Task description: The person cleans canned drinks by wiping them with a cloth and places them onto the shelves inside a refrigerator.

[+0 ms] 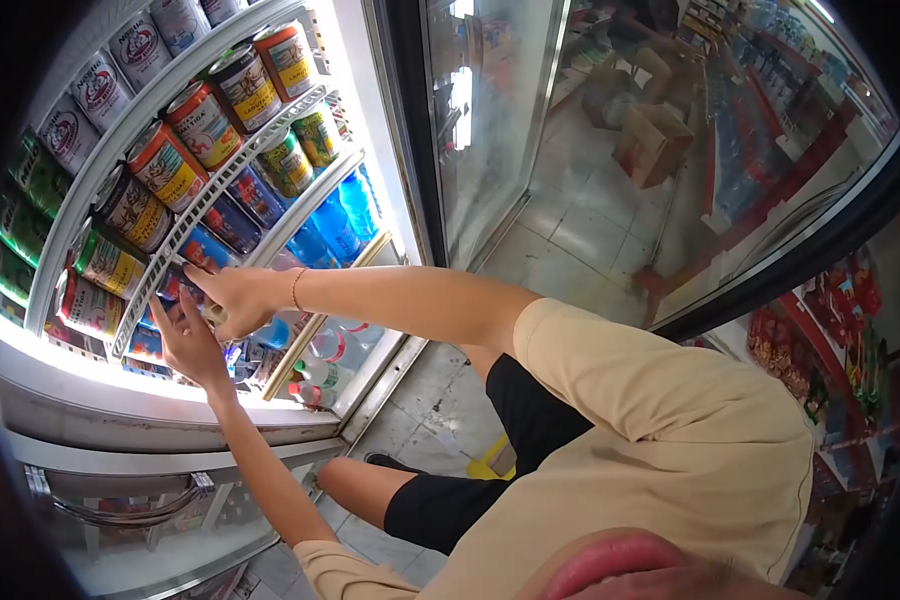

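Note:
My right hand (242, 298) reaches into a lit drinks fridge, its fingers bent among the cans under a white wire shelf edge (205, 205). What lies inside its fingers is mostly hidden. Just below it, my left hand (196, 345) is raised with its fingers stretched and apart, close to the same cans. A dark can (175, 284) shows near both sets of fingertips. Beside the hands, blue cans (232, 222) stand in the same row. On the shelf above are orange-labelled cans (165, 165) and a green-and-yellow can (110, 262).
The fridge's glass door (490, 110) stands open at the right. Blue bottles (335, 225) and clear bottles (335, 345) fill the lower shelves. A cardboard box (652, 145) sits on the tiled floor beyond the glass, with a person near it. Red packets (785, 345) hang at right.

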The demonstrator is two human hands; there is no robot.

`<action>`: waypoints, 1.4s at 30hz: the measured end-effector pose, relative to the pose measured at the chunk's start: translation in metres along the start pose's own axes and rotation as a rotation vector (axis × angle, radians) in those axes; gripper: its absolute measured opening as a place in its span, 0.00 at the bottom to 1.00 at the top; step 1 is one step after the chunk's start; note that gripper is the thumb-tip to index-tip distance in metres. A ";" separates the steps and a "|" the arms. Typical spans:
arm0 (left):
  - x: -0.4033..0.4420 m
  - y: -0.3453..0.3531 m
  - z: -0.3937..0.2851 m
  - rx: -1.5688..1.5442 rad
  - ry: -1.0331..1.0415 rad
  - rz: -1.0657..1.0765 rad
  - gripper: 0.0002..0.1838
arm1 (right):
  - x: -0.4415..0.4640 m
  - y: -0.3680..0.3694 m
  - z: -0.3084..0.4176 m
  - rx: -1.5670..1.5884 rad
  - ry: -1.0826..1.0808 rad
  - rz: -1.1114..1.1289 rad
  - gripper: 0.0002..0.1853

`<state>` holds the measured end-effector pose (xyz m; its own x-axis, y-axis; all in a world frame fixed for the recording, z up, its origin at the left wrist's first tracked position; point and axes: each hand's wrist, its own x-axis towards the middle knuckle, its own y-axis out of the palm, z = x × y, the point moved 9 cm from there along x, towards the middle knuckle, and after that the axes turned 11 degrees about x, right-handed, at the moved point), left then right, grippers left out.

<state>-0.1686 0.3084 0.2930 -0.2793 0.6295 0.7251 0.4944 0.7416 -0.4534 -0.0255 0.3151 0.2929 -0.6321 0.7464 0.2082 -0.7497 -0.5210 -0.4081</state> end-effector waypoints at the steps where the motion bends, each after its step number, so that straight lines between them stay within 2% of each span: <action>1: -0.003 0.006 0.005 0.004 -0.002 -0.001 0.28 | 0.002 0.003 -0.006 0.002 -0.001 0.004 0.58; 3: -0.014 -0.014 -0.023 0.037 0.346 -0.334 0.24 | 0.006 0.001 -0.005 -0.067 -0.065 -0.050 0.56; 4: -0.023 -0.016 -0.024 0.059 0.346 -0.341 0.21 | 0.004 0.001 -0.003 -0.060 -0.097 -0.070 0.55; 7: -0.033 -0.020 -0.021 -0.066 0.278 -0.379 0.19 | -0.003 0.004 -0.006 -0.062 -0.052 -0.059 0.54; 9: -0.037 -0.026 -0.025 -0.031 0.314 -0.427 0.19 | -0.002 0.007 -0.011 -0.045 -0.065 -0.070 0.54; 11: -0.028 -0.016 -0.009 -0.011 0.177 -0.246 0.17 | 0.000 0.008 -0.010 -0.039 -0.224 -0.162 0.54; 15: -0.022 -0.017 0.003 0.006 0.254 -0.261 0.18 | -0.010 0.003 0.005 -0.045 -0.238 -0.171 0.53; 17: -0.025 -0.018 0.012 0.119 0.336 -0.230 0.20 | -0.027 0.008 0.006 0.143 0.055 -0.050 0.52; 18: -0.029 -0.027 -0.005 0.054 0.341 -0.255 0.20 | -0.025 0.010 0.004 0.125 0.022 -0.061 0.53; 19: -0.029 -0.027 -0.004 -0.042 0.222 -0.161 0.16 | -0.012 0.013 -0.007 0.026 -0.195 -0.166 0.54; 21: -0.038 -0.034 -0.005 -0.050 0.276 -0.198 0.13 | -0.020 0.017 -0.010 -0.082 -0.258 -0.210 0.52; 23: -0.053 -0.044 0.000 -0.060 0.300 -0.290 0.13 | -0.039 0.019 0.004 -0.061 -0.207 -0.171 0.51; 24: -0.059 -0.052 0.001 -0.197 0.290 -0.265 0.14 | -0.052 0.016 0.009 -0.062 -0.160 -0.153 0.49; 25: -0.070 -0.068 -0.020 -0.183 0.378 -0.326 0.16 | -0.062 0.019 0.009 -0.042 -0.141 -0.154 0.49; 27: -0.086 -0.082 -0.027 -0.221 0.341 -0.383 0.19 | -0.091 0.009 0.036 -0.194 -0.407 -0.357 0.48; 28: -0.093 -0.069 0.002 -0.439 0.209 -0.282 0.23 | -0.102 0.006 0.036 -0.288 -0.422 -0.422 0.48; 29: -0.110 -0.069 -0.013 -0.742 0.082 -0.190 0.26 | -0.110 0.009 0.036 -0.340 -0.444 -0.476 0.48; 30: -0.132 -0.067 -0.006 -0.748 -0.031 -0.223 0.27 | -0.121 0.012 0.039 -0.307 -0.521 -0.474 0.43; 31: -0.150 -0.063 -0.023 -0.859 -0.250 -0.138 0.27 | -0.126 0.017 0.027 -0.137 -0.405 -0.337 0.37; 32: -0.166 -0.066 -0.026 -0.643 -0.108 -0.240 0.25 | -0.135 0.024 0.015 -0.135 -0.338 -0.305 0.34; 33: -0.181 -0.058 -0.026 -0.630 -0.191 -0.194 0.27 | -0.149 0.024 0.004 -0.086 -0.386 -0.322 0.31; 34: -0.197 -0.050 -0.027 -0.616 -0.272 -0.146 0.30 | -0.158 0.028 -0.018 -0.033 -0.171 -0.270 0.28; 35: -0.215 -0.040 -0.026 -0.634 -0.419 -0.050 0.32 | -0.170 0.033 -0.035 0.051 -0.057 -0.308 0.26; 36: -0.232 -0.032 -0.021 -0.603 -0.510 0.022 0.34 | -0.181 0.046 -0.066 0.208 0.123 -0.253 0.25; 37: -0.242 -0.024 -0.026 -0.692 -0.542 0.127 0.34 | -0.188 0.055 -0.074 0.216 0.136 -0.247 0.25; 39: -0.288 0.022 -0.004 -0.928 -0.713 0.274 0.28 | -0.222 0.078 -0.115 0.466 0.463 -0.214 0.25; 40: -0.296 0.021 -0.008 -0.934 -0.729 0.290 0.28 | -0.232 0.091 -0.128 0.525 0.550 -0.180 0.23; 41: -0.319 0.037 -0.009 -1.134 -0.961 0.414 0.26 | -0.236 0.095 -0.137 0.414 0.496 -0.201 0.21; 42: -0.345 0.046 -0.015 -1.322 -1.203 0.538 0.26 | -0.244 0.095 -0.142 0.441 0.506 -0.252 0.20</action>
<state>-0.0367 0.1219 0.0295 0.0380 0.9477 -0.3169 0.7889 0.1662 0.5916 0.0851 0.1421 0.0774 -0.3412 0.9106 -0.2330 -0.9378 -0.3469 0.0177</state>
